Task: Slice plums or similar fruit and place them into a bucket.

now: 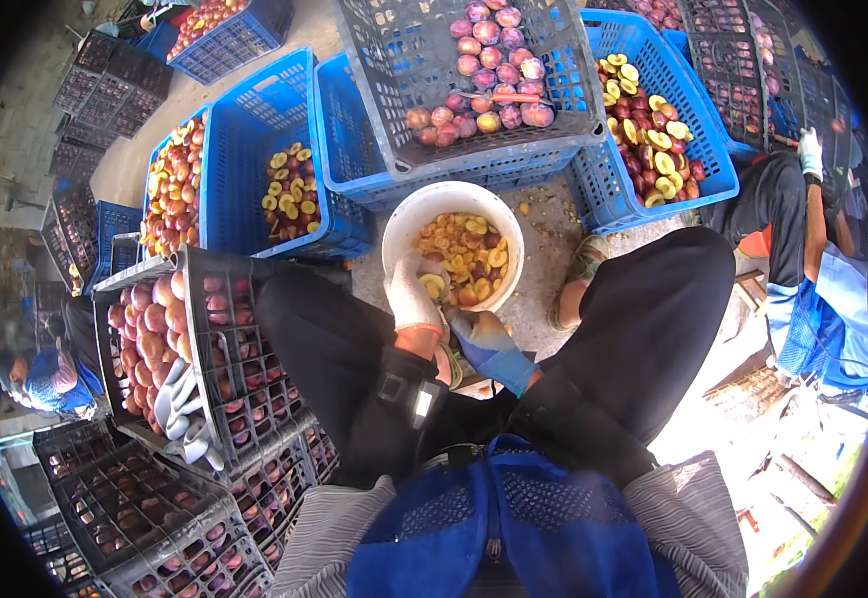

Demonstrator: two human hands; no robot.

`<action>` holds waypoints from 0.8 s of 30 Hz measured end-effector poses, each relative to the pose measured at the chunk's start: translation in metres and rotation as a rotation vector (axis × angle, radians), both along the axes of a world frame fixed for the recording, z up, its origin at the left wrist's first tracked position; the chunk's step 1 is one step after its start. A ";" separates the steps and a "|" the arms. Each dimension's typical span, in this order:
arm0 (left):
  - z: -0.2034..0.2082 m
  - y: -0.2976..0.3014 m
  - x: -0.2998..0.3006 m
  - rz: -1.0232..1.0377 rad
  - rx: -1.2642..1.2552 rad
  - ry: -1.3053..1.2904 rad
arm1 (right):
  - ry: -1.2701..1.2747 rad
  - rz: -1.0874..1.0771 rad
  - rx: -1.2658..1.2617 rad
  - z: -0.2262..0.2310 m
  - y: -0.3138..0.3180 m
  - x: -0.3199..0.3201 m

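My left hand (414, 296), in a white knit glove, is closed around a cut plum half (435, 286) at the near rim of a white bucket (395, 231). Yellow-fleshed plum pieces (467, 249) lie in that bucket. Just right of it and a little nearer me is my right hand (487, 337), in a grey and blue glove. Its fingers are curled together, and what they hold, if anything, cannot be made out. Beyond the bucket, a black crate (394, 120) rests tilted on a blue one, with whole plums (499, 60) and a red-handled tool (507, 98) inside.
Blue crates with halved plums stand at left (245, 140) and right (718, 184). Beside my left knee, a black crate (217, 369) holds whole plums, with grey gloves (180, 409) on top. Another person's gloved hand (810, 152) is at far right; another person (50, 379) sits far left.
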State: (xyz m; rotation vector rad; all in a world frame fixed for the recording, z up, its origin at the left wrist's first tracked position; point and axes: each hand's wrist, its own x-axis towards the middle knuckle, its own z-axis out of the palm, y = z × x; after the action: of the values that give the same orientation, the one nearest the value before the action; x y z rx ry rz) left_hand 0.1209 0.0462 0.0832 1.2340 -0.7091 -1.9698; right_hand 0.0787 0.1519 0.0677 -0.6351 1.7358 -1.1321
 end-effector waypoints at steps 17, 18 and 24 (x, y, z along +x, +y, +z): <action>0.004 -0.001 0.000 -0.212 0.092 0.148 | -0.759 0.011 -0.008 0.016 0.004 -0.013; 0.005 -0.001 0.001 -0.347 0.067 0.147 | -0.856 -0.025 0.120 0.015 0.005 -0.013; -0.005 -0.011 -0.006 -0.102 0.162 0.362 | -1.658 0.194 -0.353 0.001 -0.001 -0.014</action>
State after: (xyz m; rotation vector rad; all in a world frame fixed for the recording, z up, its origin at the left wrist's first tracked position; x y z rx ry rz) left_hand 0.1148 0.0348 0.0779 0.9065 -0.4435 -2.2915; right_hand 0.0650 0.1506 0.0691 0.0722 0.0613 -1.1973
